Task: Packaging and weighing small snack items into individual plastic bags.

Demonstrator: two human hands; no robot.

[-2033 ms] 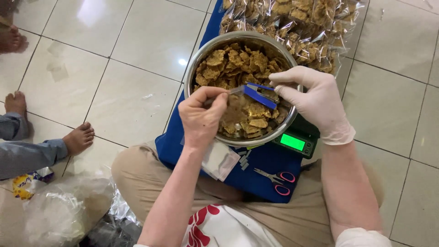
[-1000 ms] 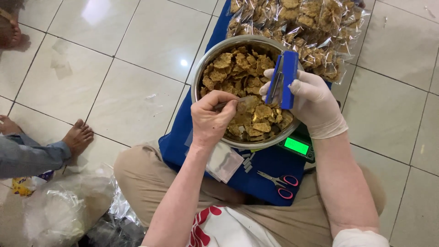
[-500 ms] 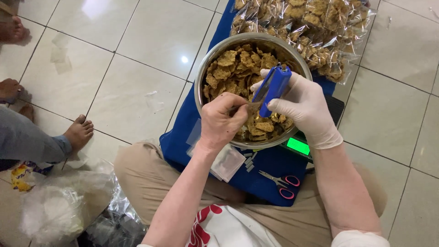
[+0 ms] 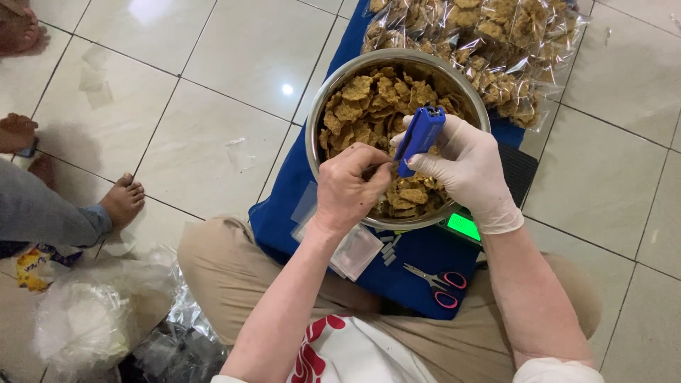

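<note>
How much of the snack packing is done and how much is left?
Done: a pile of filled clear bags lies behind the bowl. In hand: the gloved right hand holds a blue stapler while the bare left hand works at it. Left: the metal bowl holds plenty of crackers, and empty bags wait.

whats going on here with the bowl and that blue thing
A person sits on the tiled floor over a metal bowl of brown chips on a scale. The gloved right hand holds a blue stapler above the bowl, and the bare left hand pinches at its lower end. Sealed chip bags lie beyond, scissors on the blue cloth.
</note>
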